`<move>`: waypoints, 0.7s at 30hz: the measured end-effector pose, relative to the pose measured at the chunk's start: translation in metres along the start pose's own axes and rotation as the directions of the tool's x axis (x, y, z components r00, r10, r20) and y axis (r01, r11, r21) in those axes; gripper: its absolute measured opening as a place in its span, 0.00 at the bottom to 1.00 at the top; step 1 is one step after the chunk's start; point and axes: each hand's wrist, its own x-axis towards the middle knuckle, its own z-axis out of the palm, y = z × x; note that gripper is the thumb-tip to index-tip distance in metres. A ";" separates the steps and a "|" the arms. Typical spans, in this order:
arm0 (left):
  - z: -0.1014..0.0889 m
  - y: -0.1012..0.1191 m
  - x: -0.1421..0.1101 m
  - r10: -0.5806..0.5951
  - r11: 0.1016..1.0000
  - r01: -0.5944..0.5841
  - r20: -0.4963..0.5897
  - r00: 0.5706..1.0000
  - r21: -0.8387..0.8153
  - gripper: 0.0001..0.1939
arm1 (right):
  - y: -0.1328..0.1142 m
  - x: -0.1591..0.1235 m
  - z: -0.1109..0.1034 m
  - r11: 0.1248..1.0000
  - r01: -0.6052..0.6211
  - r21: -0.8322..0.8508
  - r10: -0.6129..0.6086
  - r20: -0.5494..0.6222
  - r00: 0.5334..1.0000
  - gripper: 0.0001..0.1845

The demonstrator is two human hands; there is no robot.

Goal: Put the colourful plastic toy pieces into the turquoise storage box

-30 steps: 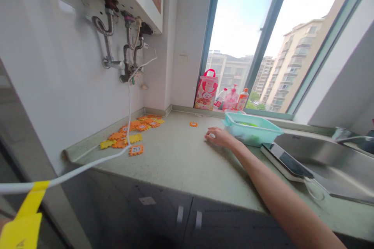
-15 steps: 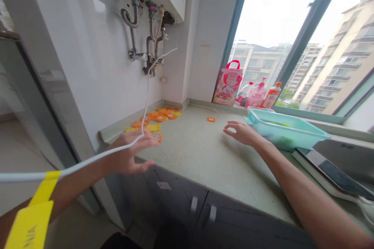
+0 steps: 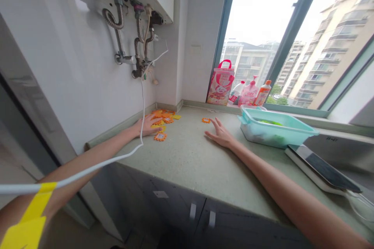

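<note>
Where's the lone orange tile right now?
Head view, centre: the lone orange tile lies flat on the counter, right of the tile pile and just beyond the right hand's fingertips.

left hand (image 3: 148,125) on orange and yellow pieces (image 3: 168,120) near counter's (image 3: 187,163) back left corner; right hand (image 3: 221,135), fingers spread, just beside lone orange piece (image 3: 205,120) toward back edge.

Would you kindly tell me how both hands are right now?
Left hand: open, at the pile of pieces.
Right hand: open, fingers near the lone piece.
</note>
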 end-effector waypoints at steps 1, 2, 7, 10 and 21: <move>0.002 0.003 0.008 -0.008 1.000 0.008 0.000 1.000 0.006 0.48 | 0.000 0.008 0.005 1.000 -0.009 -0.004 0.009 -0.001 1.000 0.46; 0.004 0.006 0.015 -0.011 1.000 0.012 -0.011 1.000 0.010 0.47 | 0.000 0.017 0.009 1.000 -0.025 -0.012 0.025 -0.005 1.000 0.46; 0.020 0.008 0.035 -0.057 0.998 0.057 -0.097 0.994 -0.004 0.42 | -0.009 0.066 0.018 0.986 -0.124 -0.108 0.134 0.088 0.987 0.43; 0.025 0.005 0.037 -0.075 0.997 0.072 -0.151 0.986 -0.022 0.40 | -0.022 0.080 0.020 0.985 -0.111 -0.132 0.131 0.153 0.979 0.32; 0.014 0.012 0.026 -0.014 1.000 0.018 -0.420 0.907 0.007 0.23 | -0.041 -0.029 -0.003 0.965 0.213 0.149 -0.235 0.150 0.960 0.26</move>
